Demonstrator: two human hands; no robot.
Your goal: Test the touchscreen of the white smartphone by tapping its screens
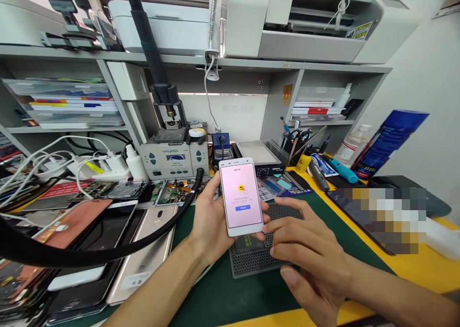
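A white smartphone (241,197) is held upright, tilted slightly back, in my left hand (208,221). Its screen is lit pink, with a yellow round icon and a blue button; the small text is too fine to read. My left fingers wrap behind the phone, and their tips show at its right edge. My right hand (312,250) hovers just right of the phone's lower corner, fingers apart and holding nothing. Beneath both hands lies a dark perforated mat (251,268) with a black flat piece (249,244) on it.
A green work mat (223,298) covers the yellow bench. Several phones, including a gold one (147,250), lie at left under a black hose (143,250). Behind stands a soldering or hot-air station (174,162). Tools, a clear bottle (354,142) and a blue can (391,140) are at right.
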